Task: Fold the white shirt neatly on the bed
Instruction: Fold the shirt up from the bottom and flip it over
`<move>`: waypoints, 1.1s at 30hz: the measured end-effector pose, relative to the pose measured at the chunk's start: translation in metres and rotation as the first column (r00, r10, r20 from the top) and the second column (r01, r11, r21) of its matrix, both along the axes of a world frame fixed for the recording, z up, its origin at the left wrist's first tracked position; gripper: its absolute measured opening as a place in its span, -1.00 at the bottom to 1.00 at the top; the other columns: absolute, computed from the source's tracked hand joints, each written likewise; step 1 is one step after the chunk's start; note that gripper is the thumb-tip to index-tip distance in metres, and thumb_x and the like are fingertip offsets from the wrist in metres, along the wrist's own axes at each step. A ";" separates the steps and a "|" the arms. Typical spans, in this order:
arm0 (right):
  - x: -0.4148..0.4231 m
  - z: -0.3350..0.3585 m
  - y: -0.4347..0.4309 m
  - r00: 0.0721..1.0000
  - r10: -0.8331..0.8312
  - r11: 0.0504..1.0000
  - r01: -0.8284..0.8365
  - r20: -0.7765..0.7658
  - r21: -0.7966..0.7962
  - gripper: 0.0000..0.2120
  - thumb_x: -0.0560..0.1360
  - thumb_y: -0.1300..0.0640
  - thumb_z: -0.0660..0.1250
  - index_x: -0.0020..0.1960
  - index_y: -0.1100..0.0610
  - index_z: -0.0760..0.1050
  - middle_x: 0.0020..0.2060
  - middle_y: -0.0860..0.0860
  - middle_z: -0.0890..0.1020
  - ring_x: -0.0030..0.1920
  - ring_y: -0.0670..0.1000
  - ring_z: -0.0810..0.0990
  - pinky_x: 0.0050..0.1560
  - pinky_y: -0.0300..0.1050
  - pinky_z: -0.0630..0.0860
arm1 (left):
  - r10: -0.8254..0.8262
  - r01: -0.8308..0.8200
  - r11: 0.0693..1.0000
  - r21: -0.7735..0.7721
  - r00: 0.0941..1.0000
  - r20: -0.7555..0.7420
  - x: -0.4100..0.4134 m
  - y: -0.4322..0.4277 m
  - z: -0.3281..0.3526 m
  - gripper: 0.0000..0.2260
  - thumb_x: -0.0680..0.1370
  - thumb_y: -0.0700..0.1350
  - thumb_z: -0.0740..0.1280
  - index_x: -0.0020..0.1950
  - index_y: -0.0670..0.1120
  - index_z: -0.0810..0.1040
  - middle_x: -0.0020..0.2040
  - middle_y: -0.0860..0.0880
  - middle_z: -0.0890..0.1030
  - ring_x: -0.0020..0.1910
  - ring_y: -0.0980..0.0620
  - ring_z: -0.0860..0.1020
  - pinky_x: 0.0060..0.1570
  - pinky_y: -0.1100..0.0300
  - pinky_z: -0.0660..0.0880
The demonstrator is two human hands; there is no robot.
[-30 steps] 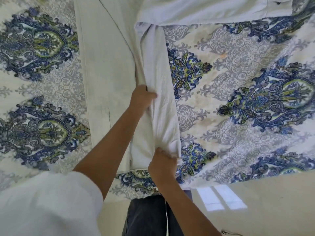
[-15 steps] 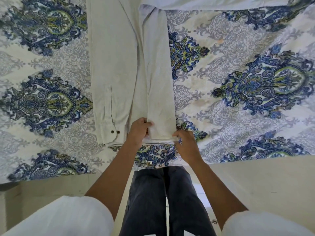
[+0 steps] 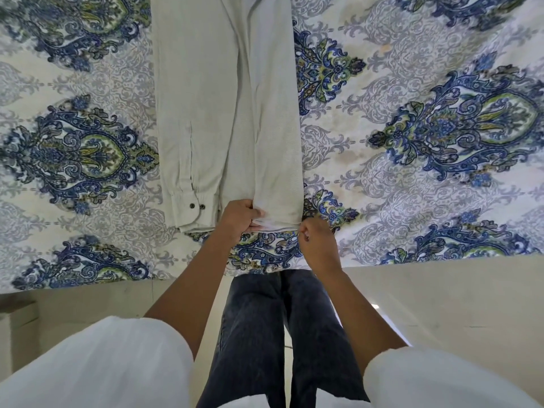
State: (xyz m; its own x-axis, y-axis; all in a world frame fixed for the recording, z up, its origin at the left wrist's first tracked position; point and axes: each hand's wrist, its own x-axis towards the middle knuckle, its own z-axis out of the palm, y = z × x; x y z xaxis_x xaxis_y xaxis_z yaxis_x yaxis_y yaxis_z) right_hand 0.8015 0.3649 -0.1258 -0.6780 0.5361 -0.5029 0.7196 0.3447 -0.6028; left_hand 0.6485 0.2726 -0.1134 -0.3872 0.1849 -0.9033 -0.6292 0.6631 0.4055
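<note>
- The shirt [image 3: 223,113] is lying on the bed [image 3: 412,178] as one long narrow strip. It's running from the near edge away to the far side and out of the top of the shot, with the sides already turned in.
- A sleeve is lying along its left side, with the cuff [image 3: 188,214] at the near end showing two dark buttons [image 3: 197,205].
- The left hand [image 3: 239,217] is gripping the near hem around the middle, fingers curling over the stacked layers.
- The right hand [image 3: 318,245] is pinching the near right corner of the hem between thumb and fingertips.
- I'm reading this as the lengthwise folding being done, and the person squaring up the bottom edge before the crosswise fold.
- Next move, I'm guessing: lifting that hem with both hands and carrying it far, toward the collar end. That means keeping both corners level so the strip isn't skewing, and watching that the sleeve isn't sliding out on the left.
- The fabric is looking thin and floppy, so I'm expecting the layers to shift if one side is lifted ahead of the other.
- Brands/writing: I'm not seeing any. No tag or print is showing on the shirt, and the bed cover is just showing a blue-green paisley pattern.
</note>
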 end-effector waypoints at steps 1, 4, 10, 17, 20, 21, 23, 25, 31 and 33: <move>0.004 0.000 -0.001 1.000 0.008 1.000 -0.008 0.005 0.027 -0.93 0.46 0.37 0.22 -0.16 0.34 0.47 -0.15 0.20 0.51 -0.07 0.16 0.46 -0.22 -0.06 0.36 | -0.010 0.010 1.000 -0.025 1.000 -0.008 0.001 -0.001 0.001 -0.79 0.50 -0.36 0.31 0.13 -0.29 0.52 0.05 -0.20 0.59 -0.09 -0.07 0.57 -0.25 0.25 0.56; -0.002 0.012 0.002 0.995 -0.052 0.992 0.062 -0.085 0.114 -0.95 0.46 0.35 0.25 -0.13 0.31 0.49 -0.13 0.17 0.53 -0.05 0.15 0.48 -0.22 -0.10 0.36 | -0.082 0.069 0.990 -0.123 0.992 -0.097 0.000 0.006 0.006 -0.95 0.50 -0.22 0.36 -0.14 -0.18 0.54 -0.11 -0.17 0.58 -0.15 -0.07 0.53 -0.19 0.15 0.54; -0.040 0.006 0.015 0.934 0.357 0.894 -0.351 0.027 0.278 -0.79 0.19 0.31 0.49 -0.21 0.21 0.54 -0.24 0.10 0.57 -0.17 0.16 0.56 -0.29 -0.04 0.58 | -0.226 0.149 0.970 -0.194 0.850 -0.476 -0.026 0.040 0.003 -0.74 0.50 -0.25 0.29 -0.36 -0.02 0.39 -0.27 -0.08 0.52 -0.25 -0.04 0.47 -0.16 0.05 0.46; -0.044 0.015 0.024 0.895 0.397 0.883 -0.433 0.202 0.183 -0.81 0.53 0.18 0.18 0.05 0.16 0.52 -0.02 0.06 0.58 0.10 0.09 0.48 -0.01 -0.09 0.46 | -0.226 0.143 0.966 -0.216 0.872 -0.435 -0.027 0.038 0.002 -0.79 0.50 -0.05 0.36 -0.16 -0.20 0.47 -0.29 -0.11 0.51 -0.25 -0.09 0.48 -0.26 0.17 0.36; -0.046 0.013 0.024 0.828 0.501 0.828 -0.543 0.253 0.138 -0.77 0.51 0.25 0.17 0.14 0.19 0.46 0.09 0.07 0.51 0.21 0.09 0.40 0.06 -0.07 0.45 | -0.111 0.070 0.991 -0.116 0.914 -0.390 -0.055 0.057 0.002 -0.70 0.56 -0.06 0.27 -0.37 -0.01 0.35 -0.39 0.03 0.39 -0.36 0.02 0.39 -0.18 0.13 0.44; -0.043 0.010 0.022 0.809 0.525 0.814 -0.568 0.265 0.124 -0.77 0.49 0.28 0.17 0.13 0.20 0.46 0.09 0.07 0.51 0.22 0.08 0.38 0.04 -0.08 0.46 | -0.055 0.032 0.997 -0.073 0.938 -0.343 -0.066 0.063 0.004 -0.73 0.56 -0.11 0.26 -0.35 0.02 0.37 -0.35 0.05 0.42 -0.31 0.03 0.42 -0.07 0.08 0.48; -0.039 0.009 0.020 0.799 0.535 0.811 -0.577 0.274 0.099 -0.77 0.48 0.32 0.17 0.10 0.20 0.46 0.07 0.07 0.52 0.22 0.08 0.37 0.02 -0.08 0.46 | 0.001 -0.001 1.000 -0.001 0.965 -0.264 -0.084 0.068 0.004 -0.76 0.53 -0.26 0.27 -0.32 -0.03 0.43 -0.30 0.00 0.48 -0.28 0.03 0.47 -0.01 0.05 0.51; -0.038 0.009 0.020 0.846 0.478 0.858 -0.507 0.235 0.083 -0.76 0.47 0.34 0.17 0.10 0.21 0.45 0.07 0.08 0.51 0.20 0.09 0.38 0.01 -0.07 0.45 | -0.001 0.011 0.999 0.048 0.979 -0.203 -0.093 0.065 0.005 -0.80 0.48 -0.36 0.31 -0.29 -0.12 0.46 -0.26 -0.11 0.52 -0.26 -0.06 0.50 -0.15 0.10 0.51; -0.023 0.006 0.028 0.956 0.283 0.956 -0.287 0.083 0.053 -0.73 0.38 0.45 0.23 0.03 0.26 0.51 0.01 0.12 0.54 0.10 0.13 0.44 -0.04 -0.09 0.41 | -0.228 0.229 0.973 -0.009 0.973 0.043 -0.056 0.035 0.014 -0.91 0.50 -0.29 0.34 -0.01 -0.21 0.52 -0.20 -0.12 0.56 -0.28 0.00 0.52 -0.25 0.23 0.49; -0.022 0.001 0.027 0.949 0.303 0.949 -0.308 0.084 0.061 -0.76 0.38 0.45 0.23 0.00 0.27 0.51 -0.02 0.13 0.55 0.06 0.15 0.44 -0.06 -0.06 0.41 | -0.205 0.206 0.979 -0.002 0.976 0.070 -0.038 0.020 0.007 -0.83 0.51 -0.30 0.32 0.09 -0.24 0.53 -0.09 -0.14 0.59 -0.19 -0.02 0.55 -0.20 0.22 0.52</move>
State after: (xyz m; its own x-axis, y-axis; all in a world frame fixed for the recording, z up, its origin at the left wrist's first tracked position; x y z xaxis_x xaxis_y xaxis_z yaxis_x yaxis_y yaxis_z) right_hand 0.7797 0.3924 -0.1244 -0.7782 0.3458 -0.5242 0.6137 0.5961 -0.5178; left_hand 0.6108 0.2923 -0.1065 -0.2781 0.2459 -0.9286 -0.5054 0.7846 0.3591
